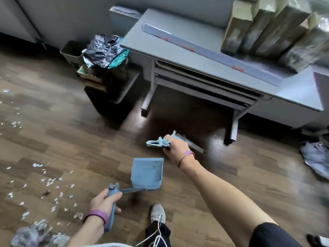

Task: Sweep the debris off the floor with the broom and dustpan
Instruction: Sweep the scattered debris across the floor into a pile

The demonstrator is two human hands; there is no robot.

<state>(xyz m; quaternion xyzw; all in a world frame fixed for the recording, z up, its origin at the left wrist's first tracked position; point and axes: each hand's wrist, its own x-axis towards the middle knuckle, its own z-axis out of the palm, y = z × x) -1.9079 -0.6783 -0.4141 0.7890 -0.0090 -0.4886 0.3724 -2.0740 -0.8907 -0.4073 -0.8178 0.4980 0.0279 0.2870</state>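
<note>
Here the left hand (106, 202) curls round the handle of the blue dustpan (146, 172), the pan itself just ahead of it. The right hand (175, 146) grips the blurred broom (195, 146) by its blue end, just beyond the pan. Paper debris (49, 182) litters the floor (71, 131) to the left of the left hand.

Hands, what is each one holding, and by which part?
The left hand holds the dustpan by the upper end of its long handle. The right hand holds the broom near the blue end of its handle.

Left of the dustpan (146, 172) lies debris (49, 183); behind stands the desk (178, 34); boxes (263, 31) sit on it.
</note>
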